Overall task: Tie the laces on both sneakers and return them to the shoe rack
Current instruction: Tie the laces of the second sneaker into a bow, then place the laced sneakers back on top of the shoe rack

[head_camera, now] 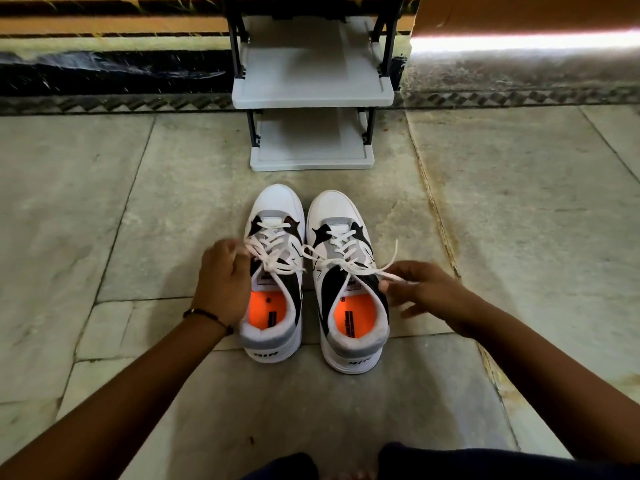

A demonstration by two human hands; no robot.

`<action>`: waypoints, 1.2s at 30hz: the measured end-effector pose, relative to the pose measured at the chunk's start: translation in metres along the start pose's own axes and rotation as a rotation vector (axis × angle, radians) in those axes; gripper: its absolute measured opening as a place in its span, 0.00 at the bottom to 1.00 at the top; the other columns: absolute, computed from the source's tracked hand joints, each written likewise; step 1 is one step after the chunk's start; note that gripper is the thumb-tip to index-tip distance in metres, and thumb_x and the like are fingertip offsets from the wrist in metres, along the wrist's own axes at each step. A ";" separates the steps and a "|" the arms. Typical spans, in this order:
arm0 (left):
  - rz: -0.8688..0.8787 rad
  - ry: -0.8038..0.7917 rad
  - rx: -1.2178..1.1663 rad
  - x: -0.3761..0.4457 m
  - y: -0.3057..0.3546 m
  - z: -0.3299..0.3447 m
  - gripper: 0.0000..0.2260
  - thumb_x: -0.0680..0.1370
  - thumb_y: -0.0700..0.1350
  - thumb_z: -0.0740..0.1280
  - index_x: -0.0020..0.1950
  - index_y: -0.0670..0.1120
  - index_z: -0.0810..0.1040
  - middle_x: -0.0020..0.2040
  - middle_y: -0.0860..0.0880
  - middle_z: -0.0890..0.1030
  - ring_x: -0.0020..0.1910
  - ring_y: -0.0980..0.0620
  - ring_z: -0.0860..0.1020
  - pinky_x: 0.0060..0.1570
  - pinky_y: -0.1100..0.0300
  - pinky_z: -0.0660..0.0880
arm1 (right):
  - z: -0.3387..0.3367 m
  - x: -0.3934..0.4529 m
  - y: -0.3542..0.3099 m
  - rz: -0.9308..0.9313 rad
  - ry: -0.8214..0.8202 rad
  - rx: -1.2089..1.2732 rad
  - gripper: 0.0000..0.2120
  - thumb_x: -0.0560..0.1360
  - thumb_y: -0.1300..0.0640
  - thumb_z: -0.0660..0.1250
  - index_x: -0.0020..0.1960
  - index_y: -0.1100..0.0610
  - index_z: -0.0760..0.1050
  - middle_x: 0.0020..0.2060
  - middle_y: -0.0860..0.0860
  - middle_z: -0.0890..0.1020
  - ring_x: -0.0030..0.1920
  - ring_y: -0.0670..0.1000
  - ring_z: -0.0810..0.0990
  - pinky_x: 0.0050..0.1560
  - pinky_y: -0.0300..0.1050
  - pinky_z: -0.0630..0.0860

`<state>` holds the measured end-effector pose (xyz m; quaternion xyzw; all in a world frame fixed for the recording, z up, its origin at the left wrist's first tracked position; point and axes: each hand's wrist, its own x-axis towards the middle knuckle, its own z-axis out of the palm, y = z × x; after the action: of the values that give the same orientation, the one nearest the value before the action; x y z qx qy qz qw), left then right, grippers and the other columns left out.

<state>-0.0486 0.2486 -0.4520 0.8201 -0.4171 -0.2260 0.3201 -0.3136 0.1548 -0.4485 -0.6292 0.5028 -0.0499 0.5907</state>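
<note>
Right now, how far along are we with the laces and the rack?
Done: nothing looks finished. Both sneakers stand side by side on the floor, and no bow shows on either. In hand: the left hand pinches a lace at the left sneaker, and the right hand pinches a lace end of the right sneaker. Left: tie both, then set them on the rack, whose visible shelves hold no shoes.

Both forearms extended forward; left hand [221,282] curled, fingertips pinched; right hand [420,289] palm down, thumb and forefinger pinched, other fingers spread.
</note>
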 end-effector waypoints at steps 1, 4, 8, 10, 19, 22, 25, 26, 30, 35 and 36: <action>-0.121 -0.054 -0.029 -0.003 -0.006 0.002 0.13 0.80 0.42 0.54 0.56 0.35 0.72 0.59 0.33 0.74 0.59 0.40 0.72 0.52 0.56 0.65 | 0.004 -0.001 -0.001 0.026 -0.050 0.010 0.08 0.73 0.53 0.68 0.52 0.54 0.78 0.44 0.56 0.81 0.41 0.51 0.79 0.42 0.49 0.78; -0.224 -0.135 -0.115 -0.009 -0.015 0.011 0.15 0.81 0.44 0.52 0.57 0.37 0.72 0.59 0.34 0.75 0.57 0.40 0.72 0.49 0.59 0.63 | 0.011 0.000 -0.004 0.046 -0.047 0.073 0.08 0.74 0.58 0.67 0.52 0.58 0.78 0.48 0.64 0.81 0.43 0.55 0.79 0.50 0.57 0.78; -0.180 -0.114 -0.120 -0.013 -0.010 0.014 0.15 0.81 0.44 0.52 0.55 0.35 0.72 0.54 0.34 0.77 0.48 0.45 0.72 0.46 0.59 0.64 | 0.025 0.002 -0.010 0.020 0.004 0.102 0.06 0.76 0.61 0.63 0.52 0.55 0.77 0.50 0.64 0.81 0.46 0.58 0.78 0.54 0.58 0.75; -0.164 -0.127 -0.113 -0.015 -0.011 0.013 0.16 0.81 0.46 0.52 0.55 0.35 0.72 0.53 0.35 0.77 0.48 0.44 0.74 0.46 0.59 0.65 | 0.038 0.001 -0.012 -0.021 0.000 0.039 0.09 0.76 0.57 0.64 0.56 0.50 0.74 0.51 0.52 0.81 0.52 0.54 0.78 0.55 0.52 0.75; -0.053 -0.198 -0.039 -0.012 -0.025 0.013 0.39 0.67 0.73 0.50 0.59 0.43 0.72 0.56 0.40 0.77 0.56 0.43 0.76 0.57 0.48 0.73 | 0.050 0.014 -0.029 -0.070 0.177 -0.167 0.19 0.77 0.57 0.61 0.67 0.54 0.65 0.60 0.54 0.77 0.52 0.52 0.74 0.49 0.45 0.70; -0.075 -0.210 -0.037 -0.010 -0.027 0.012 0.38 0.66 0.72 0.48 0.58 0.43 0.72 0.56 0.40 0.77 0.56 0.42 0.75 0.58 0.45 0.72 | 0.048 0.013 -0.032 -0.050 0.128 -0.237 0.21 0.77 0.56 0.62 0.69 0.53 0.62 0.61 0.54 0.76 0.50 0.50 0.72 0.47 0.43 0.67; 0.000 -0.134 0.003 -0.020 -0.019 0.002 0.33 0.72 0.67 0.50 0.58 0.41 0.71 0.58 0.37 0.74 0.59 0.40 0.73 0.59 0.51 0.70 | 0.042 0.004 -0.033 -0.090 0.200 -0.379 0.22 0.76 0.54 0.64 0.67 0.56 0.63 0.62 0.55 0.74 0.53 0.52 0.73 0.49 0.42 0.67; 0.086 -0.055 0.051 -0.027 -0.016 -0.004 0.29 0.74 0.63 0.52 0.61 0.40 0.69 0.60 0.37 0.72 0.60 0.43 0.72 0.59 0.54 0.68 | 0.041 -0.002 -0.033 -0.172 0.295 -0.441 0.23 0.75 0.54 0.65 0.67 0.56 0.64 0.62 0.55 0.73 0.54 0.52 0.73 0.50 0.41 0.67; 0.429 -0.038 0.208 -0.052 0.001 -0.027 0.21 0.75 0.59 0.54 0.59 0.47 0.71 0.57 0.47 0.75 0.54 0.53 0.73 0.54 0.57 0.69 | 0.033 -0.027 -0.052 -0.618 0.434 -0.407 0.12 0.73 0.54 0.68 0.56 0.54 0.73 0.51 0.48 0.79 0.49 0.45 0.77 0.48 0.37 0.74; 0.515 -0.330 0.639 -0.063 0.007 -0.023 0.28 0.67 0.69 0.57 0.57 0.51 0.73 0.51 0.53 0.81 0.51 0.49 0.79 0.55 0.52 0.65 | 0.047 -0.025 -0.059 -0.514 -0.160 -0.815 0.18 0.69 0.43 0.69 0.51 0.53 0.74 0.47 0.50 0.80 0.45 0.49 0.77 0.48 0.46 0.75; 0.515 -0.388 0.720 -0.063 0.010 -0.020 0.29 0.66 0.67 0.62 0.60 0.50 0.71 0.55 0.52 0.79 0.55 0.48 0.77 0.59 0.51 0.62 | 0.053 -0.022 -0.057 -0.529 -0.184 -0.959 0.21 0.68 0.41 0.69 0.53 0.53 0.73 0.50 0.51 0.79 0.48 0.50 0.77 0.49 0.44 0.75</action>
<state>-0.0762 0.3033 -0.4242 0.6916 -0.7102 -0.1293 -0.0223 -0.2566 0.1947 -0.4071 -0.9342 0.2403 0.0927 0.2469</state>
